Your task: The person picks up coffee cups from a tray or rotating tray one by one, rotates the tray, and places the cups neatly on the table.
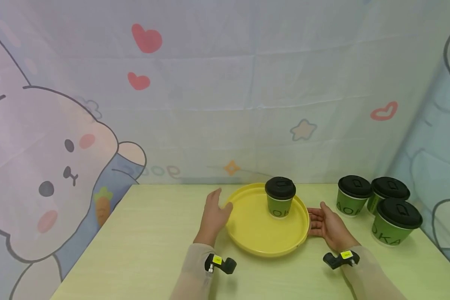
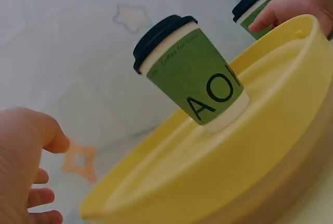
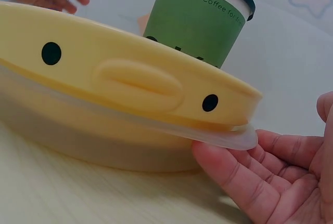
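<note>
A round yellow tray [image 1: 262, 237] lies on the table, a duck-like face with two black eyes and a beak on its side [image 3: 138, 86]. Toward its back right stands an upright green paper coffee cup [image 1: 279, 206] with a black lid. To the tray's left is my left hand [image 1: 214, 216], thumb spread away from the fingers, holding nothing; in the left wrist view a gap separates it from the tray. My right hand [image 1: 331, 227] is at the right edge, its fingertips [image 3: 213, 156] touching the translucent lower rim from beneath, thumb apart.
Three more green cups with black lids, a left one [image 1: 352, 200], a back one [image 1: 390, 189] and a front one [image 1: 393, 225], stand right of my right hand. A printed cloth [image 1: 210, 125] hangs behind the pale table [image 1: 135, 250].
</note>
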`<state>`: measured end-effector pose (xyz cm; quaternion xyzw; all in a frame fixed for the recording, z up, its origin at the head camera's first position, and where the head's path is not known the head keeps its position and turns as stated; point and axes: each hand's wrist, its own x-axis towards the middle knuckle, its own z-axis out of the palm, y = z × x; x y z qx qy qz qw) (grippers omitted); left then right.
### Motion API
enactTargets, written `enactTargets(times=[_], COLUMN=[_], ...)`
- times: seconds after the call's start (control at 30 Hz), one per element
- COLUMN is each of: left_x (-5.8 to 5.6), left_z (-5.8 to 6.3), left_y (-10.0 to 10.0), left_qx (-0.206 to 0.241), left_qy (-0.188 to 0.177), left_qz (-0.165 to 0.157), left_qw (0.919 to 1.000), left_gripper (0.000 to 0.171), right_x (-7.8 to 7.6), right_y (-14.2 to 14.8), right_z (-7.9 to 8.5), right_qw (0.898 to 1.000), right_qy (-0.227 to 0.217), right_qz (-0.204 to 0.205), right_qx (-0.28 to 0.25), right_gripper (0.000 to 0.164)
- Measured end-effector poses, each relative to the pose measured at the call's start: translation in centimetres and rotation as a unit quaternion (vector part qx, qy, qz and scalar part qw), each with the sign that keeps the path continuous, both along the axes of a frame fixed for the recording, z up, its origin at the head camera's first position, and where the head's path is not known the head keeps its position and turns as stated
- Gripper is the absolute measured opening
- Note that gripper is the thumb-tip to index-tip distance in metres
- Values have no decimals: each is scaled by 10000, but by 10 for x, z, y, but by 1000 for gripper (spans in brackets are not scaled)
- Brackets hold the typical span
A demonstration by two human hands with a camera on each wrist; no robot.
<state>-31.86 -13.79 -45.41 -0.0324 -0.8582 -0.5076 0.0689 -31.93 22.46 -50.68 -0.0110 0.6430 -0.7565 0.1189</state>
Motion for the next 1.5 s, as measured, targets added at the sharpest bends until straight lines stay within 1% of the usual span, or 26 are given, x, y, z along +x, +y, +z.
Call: enactTargets(times=[0.07,0.17,0.23,0.27,0.33,0.43,0.57,0.63,0.7,0.77,0.8,0.83,0.87,0.93,0.97,1.0,1.07,1.17,1.3,1.37,1.43,1.5], left_x=[-1,-1,-1,-2,-3,-6,-9,-10,-10,-11,-11,-12,-12,-11,-11,-11,-11,-11,-10,-10,-11,-11], left_z=[-10,-24,-32,-36,-42,-48,-52,-54,-55,-56,-57,-57,-57,-57,-57,-57,-58,-58,-57,-57,-57,-57], left_y=[-1,-3,-4,-4,-3,-1,2,3,3,3,3,3,3,2,2,2,2,2,2,2,2,3], left_qx=[538,1356,1714,1801,1902,2031,2235,2270,2284,2281,2279,2282,2274,2242,2231,2224,2203,2160,2117,2107,2103,2081], left_qy=[-181,-382,-434,-451,-455,-568,-636,-598,-586,-562,-553,-543,-520,-484,-471,-456,-441,-429,-441,-464,-478,-491], left_qz=[23,-55,-114,-101,-79,19,-31,-28,47,99,111,113,105,83,74,60,57,56,56,79,106,126], left_qw=[9984,9900,9842,9826,9807,9775,9726,9721,9718,9720,9721,9720,9724,9733,9736,9739,9744,9754,9763,9764,9764,9768], left_gripper=[64,61,59,58,57,57,57,57,57,57,58,58,58,58,58,58,58,58,59,59,59,59], right_x=[0,1,2,2,2,2,1,1,1,-1,-2,-4,-5,-9,-12,-14,-18,-24,-34,-39,-43,-48], right_y=[0,-1,-1,-1,-1,0,2,1,1,0,-1,-2,-3,-6,-9,-12,-18,-26,-37,-42,-48,-53], right_z=[0,-1,-2,-2,-1,0,1,2,5,8,11,15,21,35,43,52,70,94,118,127,134,138], right_qw=[10000,9999,9999,10000,10000,10000,9999,10000,10000,9997,9990,9977,9949,9847,9766,9669,9464,9204,8845,8668,8500,8293], right_qy=[18,46,37,27,-3,31,82,59,-5,-152,-213,-282,-295,-195,-58,132,571,1367,2311,2575,2663,2709], right_qz=[30,97,101,80,39,69,59,45,33,15,11,-53,-87,-154,-161,-140,-95,120,584,891,1208,1479], right_qx=[-26,-31,-28,-23,-27,10,51,30,60,210,382,609,960,1726,2142,2545,3176,3660,4011,4177,4381,4658], right_gripper=[85,85,85,85,83,81,79,78,77,76,77,78,79,83,84,85,84,73,65,65,67,69])
